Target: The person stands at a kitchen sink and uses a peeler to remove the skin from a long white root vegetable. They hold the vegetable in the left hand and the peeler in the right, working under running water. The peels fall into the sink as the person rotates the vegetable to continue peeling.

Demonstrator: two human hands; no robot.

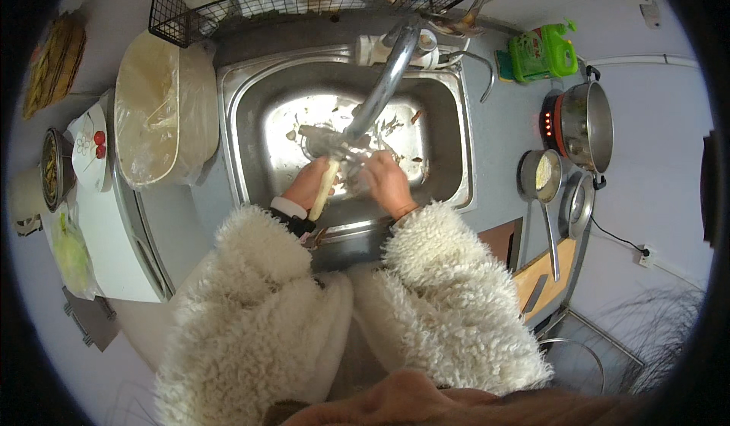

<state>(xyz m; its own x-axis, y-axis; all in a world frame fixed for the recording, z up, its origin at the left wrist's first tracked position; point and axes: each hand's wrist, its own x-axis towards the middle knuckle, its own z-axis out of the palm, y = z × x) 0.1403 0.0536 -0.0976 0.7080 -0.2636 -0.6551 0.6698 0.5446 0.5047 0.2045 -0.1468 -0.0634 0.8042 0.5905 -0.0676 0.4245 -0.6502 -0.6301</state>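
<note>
Both hands work low in the metal sink (255, 122), beneath the curved faucet (388, 76). My left hand (308, 183) is closed around a pale, stick-shaped piece (325, 189) that looks like a peeled root; its lower end points back toward my wrist. Beside it, on the right, my right hand (388, 184) has its fingers curled inward near the root's upper end. Blur and the wet glare hide what those fingers hold. Brown peelings (391, 126) lie scattered over the sink bottom around the hands.
A bag-lined bin (167, 114) stands left of the sink. At the right are a steel pot (589, 126), a small saucepan (541, 175) with its handle toward me, and a knife (534, 293) on a cutting board (551, 274). A wire basket (304, 0) hangs behind.
</note>
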